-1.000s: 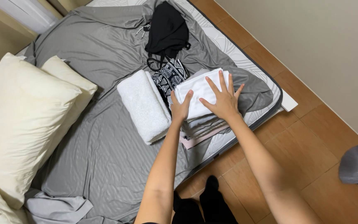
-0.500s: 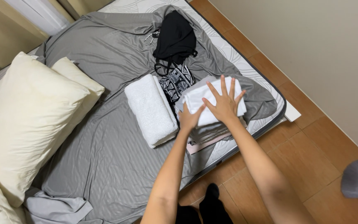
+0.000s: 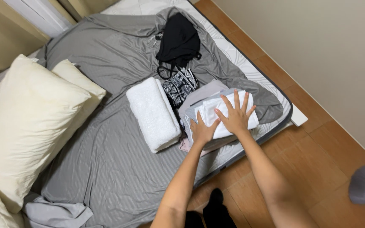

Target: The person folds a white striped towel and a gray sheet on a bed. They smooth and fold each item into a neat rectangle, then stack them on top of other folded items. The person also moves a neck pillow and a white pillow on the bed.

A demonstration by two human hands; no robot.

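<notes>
Fingers (image 3: 236,100) of the right hand (image 3: 234,117) are spread wide and lie flat on the folded white garment (image 3: 227,115), gripping nothing; the left hand (image 3: 202,130) sits at the garment's seven o'clock corner with its fingers loosely opened and pressed on the edge, also holding nothing. The white garment tops a small pile of folded clothes (image 3: 199,99) near the four o'clock edge of the bed (image 3: 106,169), which is covered by a grey sheet. At nine o'clock from the pile, just beside it, lies a folded white towel (image 3: 153,113); at twelve o'clock a patterned black-and-white piece (image 3: 180,84) and a black garment (image 3: 179,40) lie on the sheet. Two cream pillows (image 3: 26,122) rest well apart at nine o'clock. To press the fold well, it seems best that both palms bear down evenly and flat, so the layers beneath stay square and the pile does not slide toward the wooden floor (image 3: 317,139).
</notes>
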